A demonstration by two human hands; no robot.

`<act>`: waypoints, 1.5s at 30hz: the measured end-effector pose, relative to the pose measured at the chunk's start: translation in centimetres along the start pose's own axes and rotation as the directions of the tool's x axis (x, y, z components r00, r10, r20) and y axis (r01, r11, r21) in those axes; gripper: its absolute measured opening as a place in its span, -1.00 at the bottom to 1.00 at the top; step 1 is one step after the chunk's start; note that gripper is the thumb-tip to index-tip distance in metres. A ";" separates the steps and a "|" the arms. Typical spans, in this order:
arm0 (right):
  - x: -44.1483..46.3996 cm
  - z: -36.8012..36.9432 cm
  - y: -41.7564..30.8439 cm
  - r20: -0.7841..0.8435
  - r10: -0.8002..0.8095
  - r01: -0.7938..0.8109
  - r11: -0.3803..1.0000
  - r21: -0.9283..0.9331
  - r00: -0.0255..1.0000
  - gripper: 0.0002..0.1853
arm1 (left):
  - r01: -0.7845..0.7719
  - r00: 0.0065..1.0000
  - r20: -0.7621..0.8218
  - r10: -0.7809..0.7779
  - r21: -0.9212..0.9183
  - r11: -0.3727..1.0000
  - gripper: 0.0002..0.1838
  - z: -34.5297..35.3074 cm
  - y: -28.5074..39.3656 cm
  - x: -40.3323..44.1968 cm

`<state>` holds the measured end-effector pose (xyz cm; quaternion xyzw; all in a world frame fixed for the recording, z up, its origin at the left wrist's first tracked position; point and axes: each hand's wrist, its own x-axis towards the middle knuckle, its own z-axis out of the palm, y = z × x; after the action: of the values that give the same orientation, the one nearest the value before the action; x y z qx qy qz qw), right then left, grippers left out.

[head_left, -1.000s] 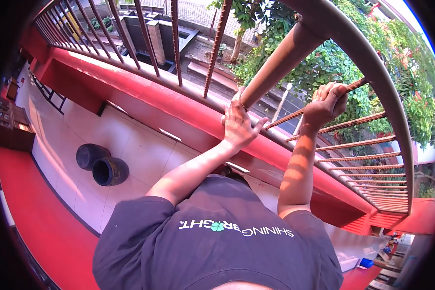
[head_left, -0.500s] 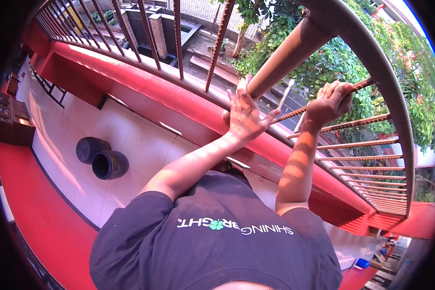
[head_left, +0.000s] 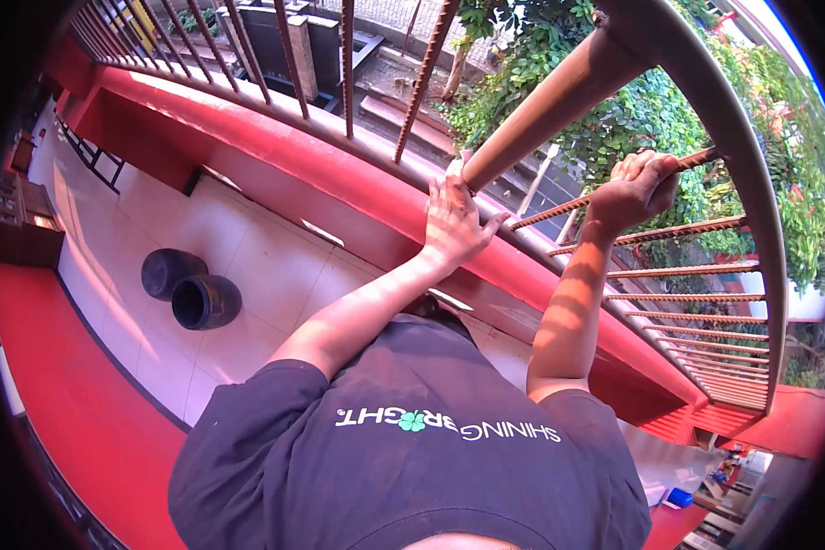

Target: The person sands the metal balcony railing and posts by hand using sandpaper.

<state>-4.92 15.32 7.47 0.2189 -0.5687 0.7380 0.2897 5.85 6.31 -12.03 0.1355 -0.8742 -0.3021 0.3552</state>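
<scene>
My left hand [head_left: 456,223] lies with fingers extended and thumb spread against the lower rail [head_left: 519,238], at the foot of a thick brown post [head_left: 543,112]. Whatever is under its palm is hidden. To its right, my right hand [head_left: 632,194] is closed around a thin ribbed metal bar [head_left: 559,212] of the railing. That bar runs from the lower rail up to the thick top rail [head_left: 759,211].
A red ledge [head_left: 330,188] runs beneath the railing. Two dark round pots [head_left: 176,273] stand on the tiled floor [head_left: 238,357] at left. Leafy plants [head_left: 642,137] and steps [head_left: 403,119] lie beyond the bars. A wooden cabinet [head_left: 29,220] is at far left.
My left hand has slid slightly down and its fingers are closer together against the rail. My right hand keeps its hold on the bar. The view has shifted a little.
</scene>
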 end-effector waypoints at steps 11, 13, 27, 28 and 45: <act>0.0 -0.5 0.4 0.036 -0.036 0.036 0.999 -0.004 0.999 -0.56 | -0.019 0.998 -0.056 -0.004 -0.404 0.915 0.00 -3.5 2.2 3.3; -0.1 -0.5 0.3 0.033 -0.019 0.019 1.000 -0.002 0.999 -0.56 | -0.313 0.927 -0.306 0.217 -0.313 0.897 0.08 -6.2 5.8 8.1; -0.5 -0.2 0.7 -0.027 -0.080 0.078 0.995 -0.063 0.996 -0.55 | -0.258 0.955 0.005 0.298 -0.489 0.834 0.13 -12.4 7.9 17.3; -0.6 -0.3 0.7 -0.017 -0.059 0.058 0.997 -0.047 0.998 -0.56 | -0.123 0.970 0.109 0.217 -0.550 0.826 0.09 -14.1 8.6 17.6; -0.2 -0.5 1.1 0.009 -0.087 0.087 0.996 -0.021 0.996 -0.58 | -0.013 0.947 0.201 0.251 -0.756 0.655 -0.01 -5.7 -0.7 10.1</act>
<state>-5.52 15.61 6.48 0.2436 -0.5675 0.7177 0.3217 2.74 -1.26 -3.81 -0.1316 -0.7230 -0.6224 0.2693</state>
